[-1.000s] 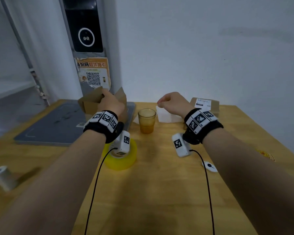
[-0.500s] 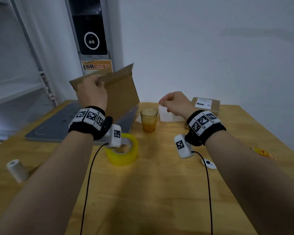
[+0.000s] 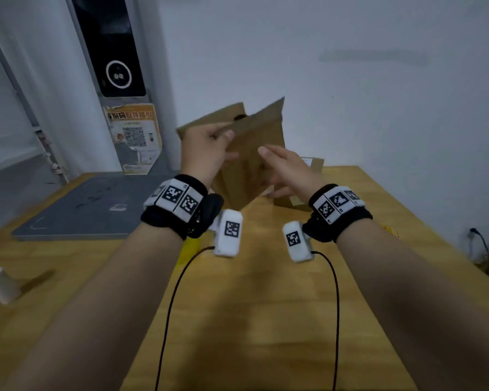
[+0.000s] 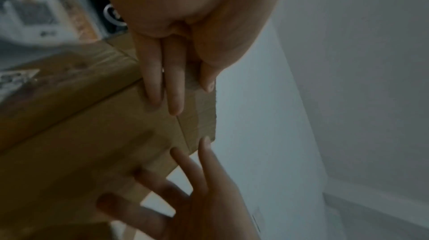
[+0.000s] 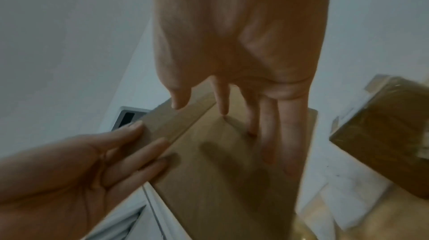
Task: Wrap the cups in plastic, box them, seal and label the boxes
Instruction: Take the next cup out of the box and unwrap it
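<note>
Cardboard is up in the air now: the flattened box (image 3: 249, 153) that a moment ago was only half lifted off the far left of the table (image 3: 266, 320) by the left hand (image 3: 206, 153) now sits at centre, held well above the wood, and the right hand (image 3: 291, 173) has left its spot by the far edge and come across to meet it. Head has tipped up too, so the amber cup and the yellow tape roll that showed earlier are hidden behind the arms.

Left hand pinches one top corner, thumb on the near face and fingers (image 4: 162, 82) flat on the other side. Right hand is spread wide, fingers (image 5: 271, 134) straight and laid against the panel, not gripping anything. My guess is it's about to push the sleeve open into a box, so wrapping and boxing this cup are still ahead.

Material-wise it's plain brown corrugated board, matte, with crisp creases and a seam running down the panel, two layers collapsed together and slightly fanned at the top. Looks stiff but light. A finished box (image 3: 308, 179) with a white label sits on the far right of the table, partly behind the right hand. Grey mat (image 3: 91, 210) lies far left, white roll (image 3: 0, 283) near left.
</note>
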Demonstrator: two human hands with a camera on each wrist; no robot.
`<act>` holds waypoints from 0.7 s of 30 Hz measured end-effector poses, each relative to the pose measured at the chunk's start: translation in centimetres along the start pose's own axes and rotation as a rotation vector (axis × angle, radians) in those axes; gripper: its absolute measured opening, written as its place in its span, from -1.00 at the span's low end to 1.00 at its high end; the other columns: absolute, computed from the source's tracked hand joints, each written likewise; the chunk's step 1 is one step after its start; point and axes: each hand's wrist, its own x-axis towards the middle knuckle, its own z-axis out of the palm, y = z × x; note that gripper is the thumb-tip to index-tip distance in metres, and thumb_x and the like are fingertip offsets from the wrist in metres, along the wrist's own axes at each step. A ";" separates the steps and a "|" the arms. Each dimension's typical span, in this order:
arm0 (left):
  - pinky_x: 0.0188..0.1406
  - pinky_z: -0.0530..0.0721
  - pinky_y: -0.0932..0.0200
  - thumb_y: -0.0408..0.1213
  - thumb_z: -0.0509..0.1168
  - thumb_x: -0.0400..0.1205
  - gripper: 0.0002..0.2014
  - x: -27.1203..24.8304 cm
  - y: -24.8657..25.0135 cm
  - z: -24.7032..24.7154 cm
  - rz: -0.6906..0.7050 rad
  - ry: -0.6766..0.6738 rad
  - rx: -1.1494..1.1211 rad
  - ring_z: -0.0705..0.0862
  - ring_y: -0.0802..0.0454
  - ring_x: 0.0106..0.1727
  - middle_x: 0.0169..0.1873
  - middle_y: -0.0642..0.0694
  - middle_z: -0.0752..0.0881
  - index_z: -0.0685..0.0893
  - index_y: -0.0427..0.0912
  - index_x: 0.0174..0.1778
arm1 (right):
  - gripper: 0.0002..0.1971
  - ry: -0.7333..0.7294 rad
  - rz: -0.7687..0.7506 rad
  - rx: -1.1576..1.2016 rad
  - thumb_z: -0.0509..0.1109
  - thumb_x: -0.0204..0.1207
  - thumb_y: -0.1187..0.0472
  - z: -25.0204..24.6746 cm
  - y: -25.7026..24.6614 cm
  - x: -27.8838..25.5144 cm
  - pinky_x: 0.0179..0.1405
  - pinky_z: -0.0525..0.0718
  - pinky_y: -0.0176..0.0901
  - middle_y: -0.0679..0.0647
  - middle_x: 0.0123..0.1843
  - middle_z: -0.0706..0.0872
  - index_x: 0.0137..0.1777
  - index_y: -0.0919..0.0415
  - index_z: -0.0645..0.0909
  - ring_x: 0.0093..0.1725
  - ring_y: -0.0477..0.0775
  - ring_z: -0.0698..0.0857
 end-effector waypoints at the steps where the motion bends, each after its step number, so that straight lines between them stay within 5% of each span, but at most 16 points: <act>1: -0.20 0.83 0.18 -0.29 0.32 0.79 -0.80 -0.8 -0.5 1.1 -0.056 -0.064 -0.013 0.89 -0.01 -0.23 0.03 0.09 0.74 0.72 -0.02 0.29 | -0.34 0.006 0.035 0.013 0.31 0.62 -0.40 -0.6 0.5 -0.6 -0.04 0.89 0.27 0.05 0.53 0.61 0.66 -0.16 0.45 0.23 0.28 0.79; 8: 0.10 0.84 -0.02 -0.31 0.28 0.81 -0.77 -5.6 -3.7 5.4 -0.311 -0.304 0.008 0.88 -0.06 -0.06 0.15 -0.12 0.80 0.71 -0.18 0.35 | -0.24 -0.074 0.232 0.114 0.20 0.62 -0.48 -2.9 5.2 -3.3 0.00 0.85 0.41 0.14 0.34 0.74 0.60 0.06 0.54 0.15 0.30 0.83; 12: 0.06 0.86 -0.06 -0.28 0.34 0.78 -0.64 -7.5 -3.3 5.8 -0.421 -0.441 -0.013 0.89 -0.16 -0.02 0.00 -0.01 0.76 0.63 -0.23 0.51 | -0.30 -0.103 0.276 0.200 0.29 0.59 -0.46 -2.8 6.4 -3.3 0.06 0.80 0.48 0.15 0.38 0.72 0.51 0.03 0.60 0.24 0.38 0.77; 15: 0.04 0.87 -0.12 -0.15 0.29 0.81 -0.66 -7.5 -1.6 5.1 -0.473 -0.550 -0.138 0.88 -0.26 0.01 0.19 -0.07 0.77 0.68 -0.27 0.41 | -0.47 -0.085 0.296 0.196 0.33 0.66 -0.32 -2.6 6.5 -3.1 0.08 0.80 0.47 0.16 0.30 0.75 0.34 0.11 0.66 0.22 0.37 0.76; 18: -0.25 0.85 0.07 -0.10 0.21 0.84 -0.68 -6.2 -0.8 3.6 -0.403 -0.415 -0.155 0.89 -0.16 -0.09 0.09 -0.08 0.87 0.77 -0.24 0.22 | -0.55 -0.065 0.314 0.200 0.35 0.71 -0.16 -2.5 6.6 -2.6 0.03 0.83 0.46 0.20 0.31 0.75 0.39 0.16 0.63 0.15 0.44 0.81; 21: -0.40 0.69 0.29 -0.21 0.30 0.79 -0.82 -4.5 -1.7 2.0 -0.252 -0.115 -0.020 0.78 0.09 -0.25 -0.14 0.03 0.86 0.81 -0.12 0.08 | -0.71 -0.030 0.313 0.237 0.32 0.76 0.00 -2.5 6.5 -2.2 0.04 0.82 0.49 0.22 0.31 0.75 0.32 0.16 0.63 0.10 0.46 0.84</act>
